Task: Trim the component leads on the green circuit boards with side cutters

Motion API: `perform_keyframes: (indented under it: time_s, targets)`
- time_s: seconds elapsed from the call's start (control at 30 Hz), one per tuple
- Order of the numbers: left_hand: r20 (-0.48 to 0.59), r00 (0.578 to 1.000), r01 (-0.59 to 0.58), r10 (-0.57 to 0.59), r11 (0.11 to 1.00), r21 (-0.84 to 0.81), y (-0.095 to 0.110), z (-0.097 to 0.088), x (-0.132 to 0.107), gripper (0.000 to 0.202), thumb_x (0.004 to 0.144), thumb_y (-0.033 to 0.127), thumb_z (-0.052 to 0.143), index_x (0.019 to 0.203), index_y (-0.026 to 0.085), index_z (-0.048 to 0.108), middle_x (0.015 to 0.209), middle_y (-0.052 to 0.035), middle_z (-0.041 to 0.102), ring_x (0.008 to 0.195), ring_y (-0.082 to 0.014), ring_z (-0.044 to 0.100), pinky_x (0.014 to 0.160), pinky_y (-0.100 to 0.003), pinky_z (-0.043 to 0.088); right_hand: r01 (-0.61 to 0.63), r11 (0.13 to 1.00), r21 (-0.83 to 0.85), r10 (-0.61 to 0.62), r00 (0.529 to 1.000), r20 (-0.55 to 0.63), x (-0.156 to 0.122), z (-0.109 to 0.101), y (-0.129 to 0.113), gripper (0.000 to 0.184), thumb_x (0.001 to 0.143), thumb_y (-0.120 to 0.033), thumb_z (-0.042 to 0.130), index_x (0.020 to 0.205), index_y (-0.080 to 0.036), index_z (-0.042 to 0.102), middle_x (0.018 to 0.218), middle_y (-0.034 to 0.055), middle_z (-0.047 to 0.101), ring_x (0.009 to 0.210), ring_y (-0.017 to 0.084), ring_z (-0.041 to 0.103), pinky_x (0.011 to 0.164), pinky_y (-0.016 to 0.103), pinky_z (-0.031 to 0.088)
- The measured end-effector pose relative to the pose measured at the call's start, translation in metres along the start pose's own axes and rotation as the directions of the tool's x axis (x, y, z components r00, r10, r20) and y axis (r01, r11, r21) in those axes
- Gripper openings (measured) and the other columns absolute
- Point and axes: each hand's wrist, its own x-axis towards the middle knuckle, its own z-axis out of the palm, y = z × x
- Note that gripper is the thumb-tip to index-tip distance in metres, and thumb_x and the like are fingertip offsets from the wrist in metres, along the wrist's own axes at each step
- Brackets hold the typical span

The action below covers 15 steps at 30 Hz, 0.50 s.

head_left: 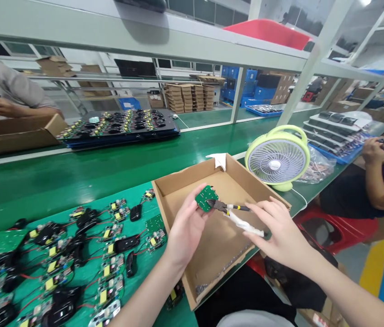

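A small green circuit board is in the left hand, held between the thumb and the fingers, with its soldered side turned upward. The right hand holds a pair of pliers; its fingers are on the upper handle and the thumb is on the lower one, which is wrapped in something white. The two handles stand spread from each other. The nose of the pliers lies over the board, but I cannot tell if it grips any part there. The hands are apart from each other, and the pliers reach across between them.

Below both hands is a shallow cardboard box. A white scrap hangs on its far corner, beyond the hands. To the left of the left hand, many small boards with black cases and red wires lie in rows on a green surface. Ahead of the right hand, just beside the box, stands a light green fan. Farther beyond the left hand, a flat stack of trays carries more boards. Well to the right of the right hand, another person's arm is seen near a red stool.
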Motion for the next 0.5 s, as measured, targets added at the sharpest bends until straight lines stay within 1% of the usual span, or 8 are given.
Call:
perform_keyframes:
  time_s: [0.1, 0.23, 0.3, 0.37, 0.43, 0.5]
  targets:
    - [0.003, 1.0, 0.0, 0.0, 1.0, 0.007, 0.0003, 0.0003, 0.0003, 0.05, 0.084, 0.049, 0.069, 0.125, 0.021, 0.069, 0.136, -0.0116, 0.066, 0.129, -0.0318, 0.057, 0.112, -0.047, 0.044, 0.005, 1.0, -0.023, -0.004, 0.999, 0.031, -0.0003, 0.0021, 0.0001, 0.051, 0.095, -0.033, 0.06, 0.142, -0.019, 0.049, 0.117, 0.013, 0.069, 0.108, 0.03, 0.067, 0.104, 0.056, 0.047]
    - [0.018, 1.0, 0.0, 0.0, 1.0, 0.008, -0.0002, 0.0007, 0.0006, 0.048, 0.084, 0.048, 0.068, 0.125, 0.021, 0.07, 0.135, -0.0114, 0.066, 0.13, -0.0318, 0.057, 0.113, -0.047, 0.043, 0.032, 0.997, -0.064, -0.03, 0.999, 0.036, -0.0021, 0.0057, 0.0036, 0.071, 0.095, -0.037, 0.06, 0.156, -0.015, 0.031, 0.125, 0.017, 0.068, 0.114, 0.034, 0.066, 0.1, 0.057, 0.052]
    - [0.02, 1.0, 0.0, -0.001, 1.0, 0.01, -0.0004, 0.001, 0.0008, 0.049, 0.084, 0.048, 0.068, 0.125, 0.022, 0.07, 0.134, -0.0111, 0.067, 0.13, -0.0315, 0.057, 0.113, -0.047, 0.043, 0.05, 0.995, -0.085, -0.046, 0.998, 0.046, -0.0032, 0.007, 0.0057, 0.075, 0.096, -0.039, 0.06, 0.158, -0.015, 0.026, 0.128, 0.0182, 0.068, 0.115, 0.036, 0.066, 0.099, 0.058, 0.052]
    - [0.022, 1.0, 0.002, -0.002, 1.0, 0.008, -0.0007, 0.0012, 0.001, 0.05, 0.084, 0.049, 0.069, 0.125, 0.021, 0.07, 0.134, -0.0116, 0.067, 0.129, -0.0317, 0.057, 0.113, -0.047, 0.042, 0.07, 0.993, -0.095, -0.065, 0.996, 0.06, -0.0033, 0.007, 0.0065, 0.07, 0.097, -0.039, 0.059, 0.156, -0.014, 0.03, 0.129, 0.0184, 0.069, 0.115, 0.036, 0.067, 0.101, 0.059, 0.05]
    - [0.014, 1.0, 0.003, -0.003, 1.0, 0.001, -0.0011, 0.0013, 0.0012, 0.05, 0.083, 0.05, 0.071, 0.124, 0.021, 0.07, 0.133, -0.0122, 0.067, 0.127, -0.0321, 0.058, 0.113, -0.049, 0.042, 0.094, 0.991, -0.094, -0.088, 0.994, 0.061, -0.0019, 0.0055, 0.0056, 0.06, 0.098, -0.038, 0.057, 0.149, -0.013, 0.038, 0.125, 0.0183, 0.071, 0.111, 0.034, 0.068, 0.102, 0.059, 0.048]
    - [0.003, 1.0, 0.0, 0.0, 1.0, -0.009, -0.0013, 0.0015, 0.0011, 0.049, 0.081, 0.049, 0.072, 0.122, 0.021, 0.07, 0.132, -0.0122, 0.067, 0.125, -0.0319, 0.059, 0.113, -0.049, 0.042, 0.115, 0.99, -0.086, -0.111, 0.992, 0.053, 0.0006, 0.0027, 0.0035, 0.051, 0.098, -0.036, 0.057, 0.141, -0.012, 0.047, 0.119, 0.0179, 0.073, 0.105, 0.033, 0.07, 0.1, 0.057, 0.049]
